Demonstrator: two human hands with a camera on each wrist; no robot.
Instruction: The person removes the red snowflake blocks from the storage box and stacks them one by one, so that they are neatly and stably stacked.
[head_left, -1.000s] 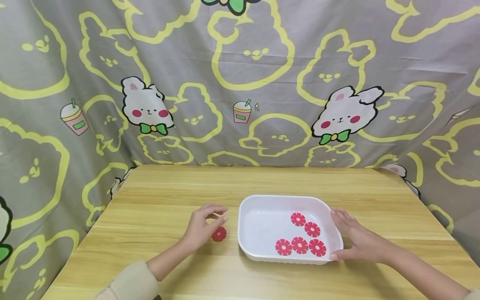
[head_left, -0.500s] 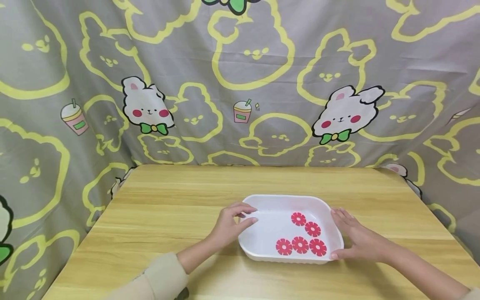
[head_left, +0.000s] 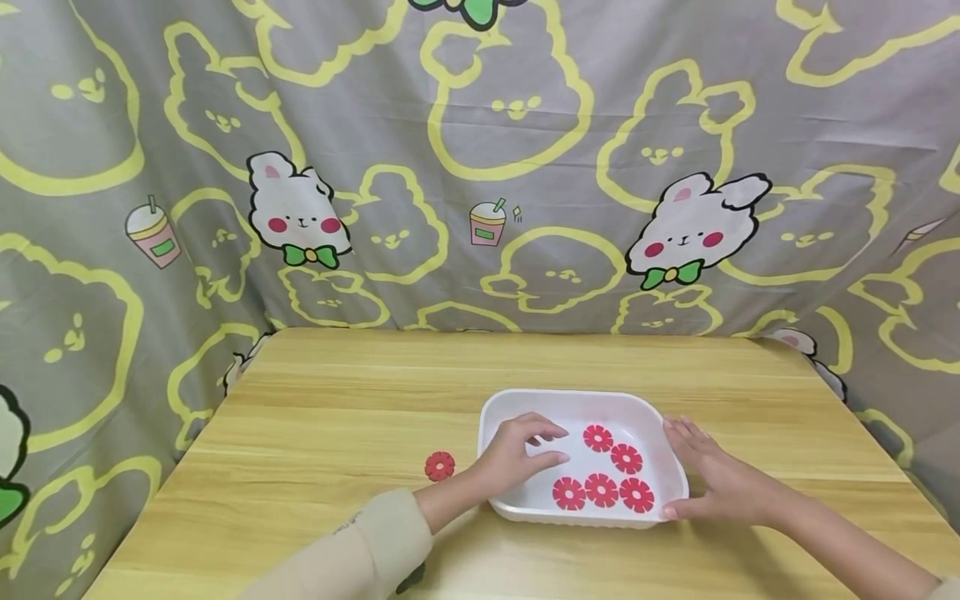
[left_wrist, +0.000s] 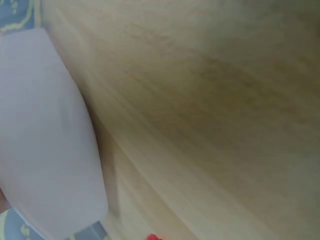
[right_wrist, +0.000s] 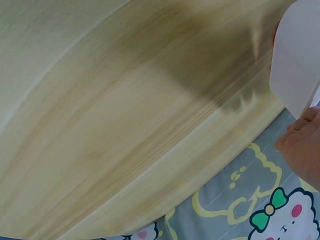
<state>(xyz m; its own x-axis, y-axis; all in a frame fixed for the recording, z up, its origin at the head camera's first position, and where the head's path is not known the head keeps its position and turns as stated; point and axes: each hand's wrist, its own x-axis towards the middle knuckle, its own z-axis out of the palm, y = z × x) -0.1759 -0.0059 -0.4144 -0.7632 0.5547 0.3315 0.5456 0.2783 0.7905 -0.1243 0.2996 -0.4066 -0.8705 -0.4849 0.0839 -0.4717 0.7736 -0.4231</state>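
Note:
My left hand point(head_left: 521, 454) reaches over the left half of the white tray point(head_left: 581, 520), its thumb and fingers bent but apart, with nothing visible between them. With thumb near the front corner and fingers along the side, my right hand point(head_left: 723, 483) holds the tray's right end. Several red notched discs point(head_left: 601, 490) lie in the right part of the tray. Another red disc point(head_left: 439, 466) rests on the table left of the tray, beside my left forearm. The tray's outer wall shows in the left wrist view point(left_wrist: 55, 130) and the right wrist view point(right_wrist: 297, 55).
The wooden table point(head_left: 352, 375) extends around the tray on all sides. A grey curtain point(head_left: 390, 125) with yellow outlines and rabbit prints hangs behind the table and along its sides. A small dark object partly shows below my left sleeve.
My left hand has moved right from beside the disc on the table, across the tray's left rim, to above its inside. The discs, the tray and my right hand have stayed in place.

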